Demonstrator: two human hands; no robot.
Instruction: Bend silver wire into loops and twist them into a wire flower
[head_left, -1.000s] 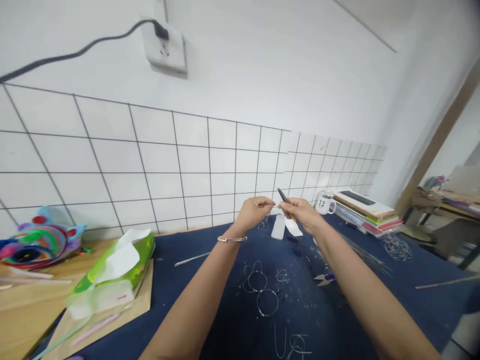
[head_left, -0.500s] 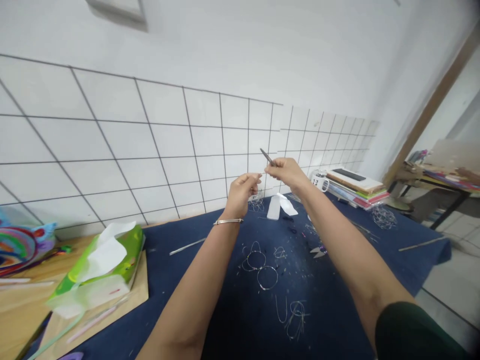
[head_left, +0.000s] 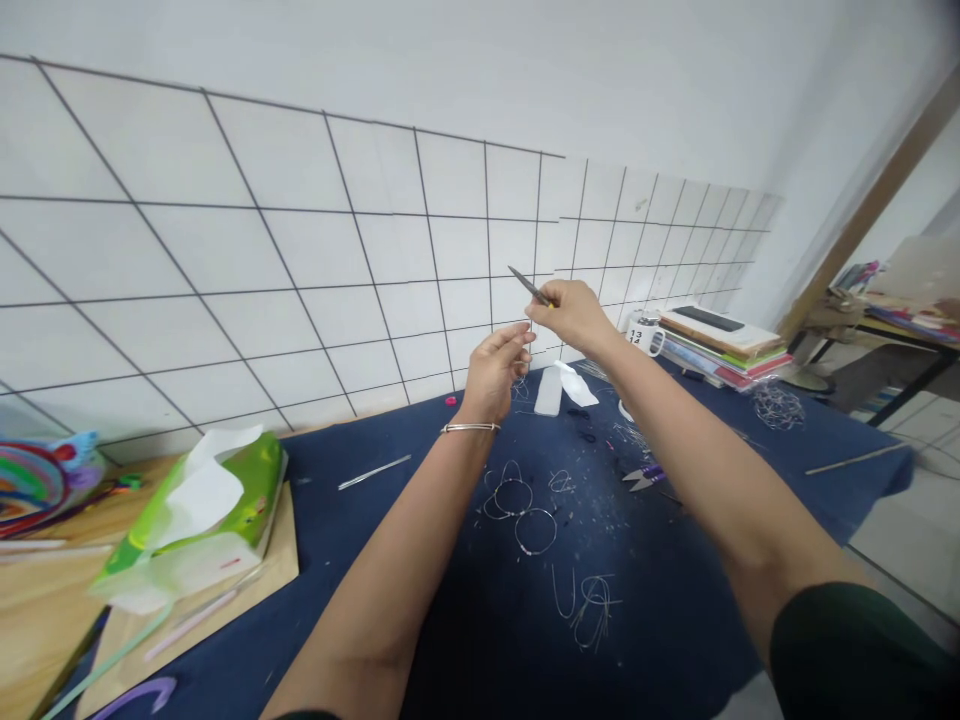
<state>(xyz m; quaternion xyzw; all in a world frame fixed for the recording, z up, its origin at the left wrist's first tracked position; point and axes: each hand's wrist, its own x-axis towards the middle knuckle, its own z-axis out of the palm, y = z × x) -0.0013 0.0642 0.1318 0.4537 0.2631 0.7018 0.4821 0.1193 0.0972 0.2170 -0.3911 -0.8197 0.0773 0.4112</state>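
In the head view, the right hand (head_left: 574, 315) has its grip closed around a dark pointed tool (head_left: 528, 285), raised above the blue-covered desk (head_left: 675, 625), tip to the upper left. The left hand (head_left: 492, 375) is just beside it, fingers bent; whether its grip holds anything is unclear. Below, wire rings (head_left: 534, 554) lie near purple-handled scissors (head_left: 641, 481).

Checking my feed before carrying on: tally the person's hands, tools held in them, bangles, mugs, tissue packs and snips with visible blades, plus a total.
Hands: 2, left hand and right hand
Held tools: 1, pointed tool
Bangles: 1, bangle
Mugs: 1, white mug
Tissue packs: 1, green tissue pack
Snips: 1, purple-handled snips
Total: 7
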